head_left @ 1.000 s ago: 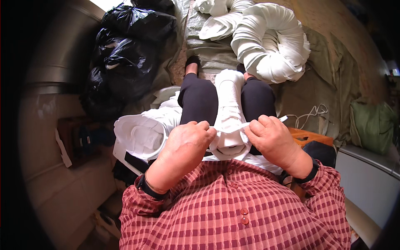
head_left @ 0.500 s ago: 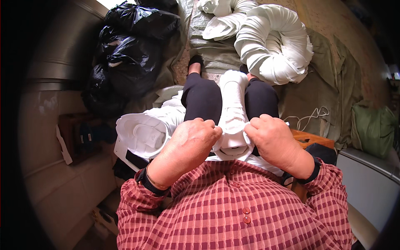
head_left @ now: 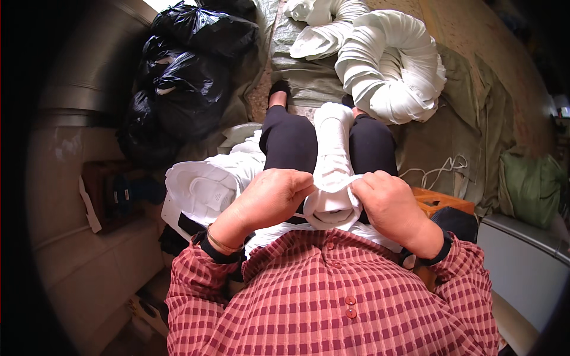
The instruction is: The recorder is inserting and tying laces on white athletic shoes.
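Between my knees lies a long white stack of nested cloth pieces [head_left: 333, 139]. Its near end opens toward me as a rounded white cloth piece [head_left: 333, 218] with a hollow mouth. My left hand [head_left: 267, 194] is closed in a pinch at the left side of that rim. On the opposite side, my right hand [head_left: 389, 202] pinches the rim's edge between thumb and fingers, with a strip of white cloth drawn up between the hands. The fingertips are partly hidden. Left of my lap, another white nested stack [head_left: 205, 188] shows its open end.
Shiny black plastic bags [head_left: 190, 77] are heaped at the far left. A thick ring of nested white pieces [head_left: 389, 65] lies on a greenish cloth [head_left: 469, 130] on the floor. A white cord [head_left: 436, 172], an orange wooden piece [head_left: 442, 199] and a green bag [head_left: 531, 184] are at the right.
My left wrist has turned and its hand is slightly lower. The right hand has shifted a little down and right. More of the cloth's rim shows between the hands.
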A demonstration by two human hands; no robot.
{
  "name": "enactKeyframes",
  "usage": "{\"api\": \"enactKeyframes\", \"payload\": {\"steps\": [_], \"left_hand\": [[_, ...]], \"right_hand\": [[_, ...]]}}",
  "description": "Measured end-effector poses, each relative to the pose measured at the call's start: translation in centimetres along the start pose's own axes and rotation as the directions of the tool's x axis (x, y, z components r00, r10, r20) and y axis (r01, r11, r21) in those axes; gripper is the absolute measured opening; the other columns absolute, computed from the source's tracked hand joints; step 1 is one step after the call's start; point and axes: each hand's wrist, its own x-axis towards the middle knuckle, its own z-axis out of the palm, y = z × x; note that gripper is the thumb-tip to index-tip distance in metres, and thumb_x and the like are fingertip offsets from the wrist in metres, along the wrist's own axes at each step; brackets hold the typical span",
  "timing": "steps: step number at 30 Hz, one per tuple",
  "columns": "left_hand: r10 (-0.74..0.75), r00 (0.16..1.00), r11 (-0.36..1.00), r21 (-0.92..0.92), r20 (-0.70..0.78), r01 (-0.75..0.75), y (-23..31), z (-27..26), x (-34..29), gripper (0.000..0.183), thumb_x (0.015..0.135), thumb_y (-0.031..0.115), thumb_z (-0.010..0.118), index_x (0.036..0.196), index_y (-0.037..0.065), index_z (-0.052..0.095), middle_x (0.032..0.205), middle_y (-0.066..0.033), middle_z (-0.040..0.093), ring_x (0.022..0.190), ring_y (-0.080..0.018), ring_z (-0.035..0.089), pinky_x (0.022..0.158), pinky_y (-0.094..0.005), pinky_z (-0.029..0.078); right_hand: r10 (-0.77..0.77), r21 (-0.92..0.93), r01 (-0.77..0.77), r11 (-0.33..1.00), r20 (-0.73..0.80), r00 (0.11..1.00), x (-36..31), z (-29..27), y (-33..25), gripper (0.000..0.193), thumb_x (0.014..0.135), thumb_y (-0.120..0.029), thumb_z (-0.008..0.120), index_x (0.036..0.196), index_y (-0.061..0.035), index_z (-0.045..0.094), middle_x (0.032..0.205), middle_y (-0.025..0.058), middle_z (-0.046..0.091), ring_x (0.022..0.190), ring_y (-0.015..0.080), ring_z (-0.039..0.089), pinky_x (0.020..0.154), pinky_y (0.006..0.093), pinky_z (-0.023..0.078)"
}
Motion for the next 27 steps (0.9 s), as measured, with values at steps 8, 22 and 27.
{"api": "enactKeyframes", "payload": {"steps": [8, 22, 27], "left_hand": [[0.130, 0.990, 0.930, 0.352, -0.045, -0.106, 0.8, 2.5, -0.3, 0.006, 0.092, 0.008, 0.066, 0.090, 0.003, 0.062, 0.086, -0.0165, 0.067, 0.085, -0.0408, 0.070, 0.074, -0.0485, 0.057], [0.193, 0.863, 0.947, 0.318, -0.467, -0.039, 0.0, 7.2, -2.3, 0.018, 0.098, 0.012, 0.071, 0.103, 0.002, 0.057, 0.096, -0.0151, 0.058, 0.087, -0.0372, 0.065, 0.075, -0.0472, 0.057], [0.311, 0.858, 0.895, 0.429, -0.409, -0.120, 0.4, 6.4, -2.1, 0.018, 0.091, 0.008, 0.069, 0.106, 0.004, 0.060, 0.099, -0.0129, 0.060, 0.089, -0.0336, 0.066, 0.074, -0.0449, 0.057]], "right_hand": [[0.149, -0.069, -0.162, 0.984, -0.165, 0.975, -2.5, 1.7, -1.9, 0.040, 0.099, -0.021, 0.074, 0.128, 0.0053, 0.064, 0.106, 0.0184, 0.070, 0.097, 0.0355, 0.069, 0.083, 0.0450, 0.057], [0.189, 0.097, -0.162, 0.982, -0.466, 0.865, -2.3, 4.7, -1.8, 0.034, 0.098, -0.003, 0.069, 0.131, 0.0028, 0.068, 0.115, 0.0200, 0.070, 0.106, 0.0401, 0.068, 0.095, 0.0480, 0.057], [0.145, 0.150, -0.085, 0.985, -0.455, 0.878, -2.0, 4.4, -1.7, 0.035, 0.092, 0.004, 0.071, 0.126, -0.0008, 0.072, 0.117, 0.0183, 0.073, 0.107, 0.0389, 0.073, 0.094, 0.0452, 0.059]]}}
